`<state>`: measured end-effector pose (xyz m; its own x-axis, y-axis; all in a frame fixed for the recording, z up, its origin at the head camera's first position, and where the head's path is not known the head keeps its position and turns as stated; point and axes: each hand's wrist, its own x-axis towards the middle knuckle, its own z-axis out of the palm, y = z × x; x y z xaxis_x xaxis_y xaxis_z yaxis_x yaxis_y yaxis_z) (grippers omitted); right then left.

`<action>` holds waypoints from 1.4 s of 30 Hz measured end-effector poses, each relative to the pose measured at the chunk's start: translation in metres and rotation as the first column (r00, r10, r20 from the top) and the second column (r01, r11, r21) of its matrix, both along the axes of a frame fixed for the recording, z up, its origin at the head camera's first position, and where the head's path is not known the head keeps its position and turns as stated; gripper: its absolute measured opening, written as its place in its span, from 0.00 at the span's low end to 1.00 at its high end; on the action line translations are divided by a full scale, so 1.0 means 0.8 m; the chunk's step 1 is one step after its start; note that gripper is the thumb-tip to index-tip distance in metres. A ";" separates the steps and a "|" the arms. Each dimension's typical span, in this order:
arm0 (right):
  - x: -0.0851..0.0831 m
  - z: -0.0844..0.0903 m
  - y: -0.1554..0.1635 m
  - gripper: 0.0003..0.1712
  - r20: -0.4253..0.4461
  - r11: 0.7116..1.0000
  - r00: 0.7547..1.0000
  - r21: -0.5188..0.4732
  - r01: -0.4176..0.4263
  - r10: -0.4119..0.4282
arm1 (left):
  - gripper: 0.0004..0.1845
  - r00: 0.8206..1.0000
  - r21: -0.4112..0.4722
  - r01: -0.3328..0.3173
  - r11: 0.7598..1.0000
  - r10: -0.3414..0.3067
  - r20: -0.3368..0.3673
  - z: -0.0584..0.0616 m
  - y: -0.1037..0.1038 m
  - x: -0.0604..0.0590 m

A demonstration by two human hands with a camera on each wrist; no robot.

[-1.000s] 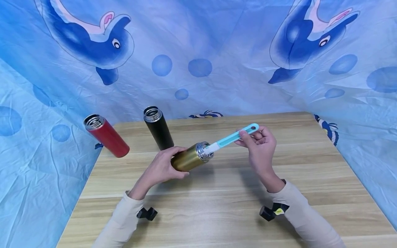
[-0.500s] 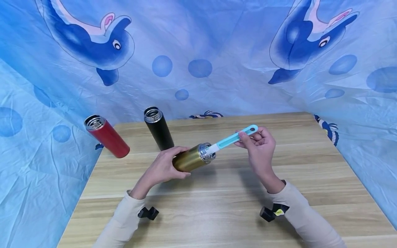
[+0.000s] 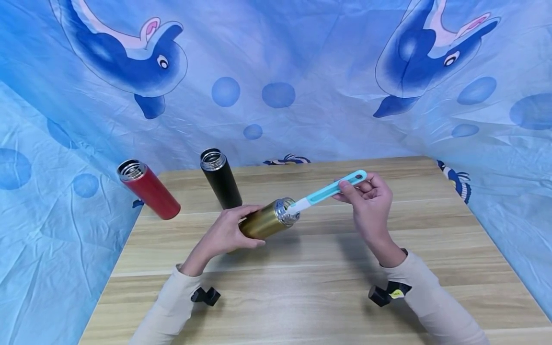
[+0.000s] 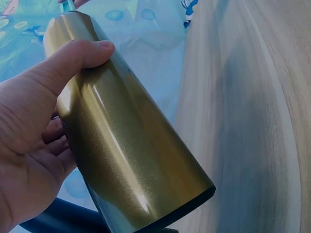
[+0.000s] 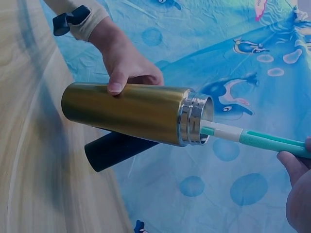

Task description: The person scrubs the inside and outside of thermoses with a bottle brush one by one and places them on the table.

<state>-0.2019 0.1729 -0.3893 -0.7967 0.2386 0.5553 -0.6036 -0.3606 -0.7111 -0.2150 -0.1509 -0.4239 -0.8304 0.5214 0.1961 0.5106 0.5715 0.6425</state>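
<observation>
My left hand (image 3: 227,230) grips a gold thermos bottle (image 3: 264,222), tilted above the table with its lidless steel mouth facing right. The left wrist view shows the thumb laid across the gold bottle (image 4: 116,131). A teal and white handle (image 3: 329,190) is pinched between thumb and fingers of my right hand (image 3: 370,203). Its white end goes into the bottle mouth, as the right wrist view shows at the steel neck (image 5: 197,119). Whatever is on the far end of the handle is hidden inside the bottle.
An open black bottle (image 3: 221,179) stands just behind the left hand. Farther left stands an open red bottle (image 3: 149,189). Both are on the wooden table (image 3: 302,297). A blue dolphin-print cloth (image 3: 319,129) hangs behind and at both sides.
My right hand has shifted right and slightly up, drawing the handle a little way out of the gold bottle. Before that it had barely moved. The left hand stays almost in place.
</observation>
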 end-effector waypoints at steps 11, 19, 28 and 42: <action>0.009 0.012 0.003 0.07 -0.083 1.000 0.996 0.003 -0.029 0.029 | 0.40 0.999 0.052 0.033 0.998 -0.034 0.020 -0.003 -0.002 0.001; 0.015 0.017 0.004 0.07 -0.117 1.000 0.993 0.017 -0.001 0.003 | 0.41 0.998 0.054 0.043 0.998 -0.046 0.045 -0.002 -0.004 0.003; 0.015 0.017 0.008 0.08 -0.108 0.999 0.993 0.018 0.048 -0.045 | 0.40 0.996 0.076 0.032 0.997 -0.039 0.082 -0.003 -0.005 0.001; 0.018 0.026 0.017 0.08 -0.093 0.997 0.993 -0.028 0.069 -0.071 | 0.42 1.000 0.003 0.001 1.000 -0.001 -0.002 -0.002 -0.005 0.004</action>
<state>-0.1875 0.1865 -0.3686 -0.7223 0.3065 0.6200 -0.6915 -0.3314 -0.6418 -0.2114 -0.1552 -0.4259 -0.8297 0.5213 0.1996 0.5124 0.5694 0.6428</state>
